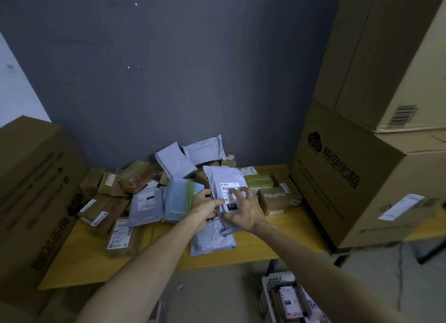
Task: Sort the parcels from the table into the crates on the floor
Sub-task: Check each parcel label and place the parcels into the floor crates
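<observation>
left hand pinches grey mailer at its left edge | right hand fingers spread, flat on its label | moody box just right of grip | white crate below-right

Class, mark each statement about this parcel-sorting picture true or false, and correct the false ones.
1. Both the left hand and the right hand touch the grey mailer marked 010. True.
2. The white crate on the floor is empty. False: it holds parcels.
3. The brown moody box sits left of the grey mailer. False: it sits to the right of it.
4. The table is yellow. True.
</observation>
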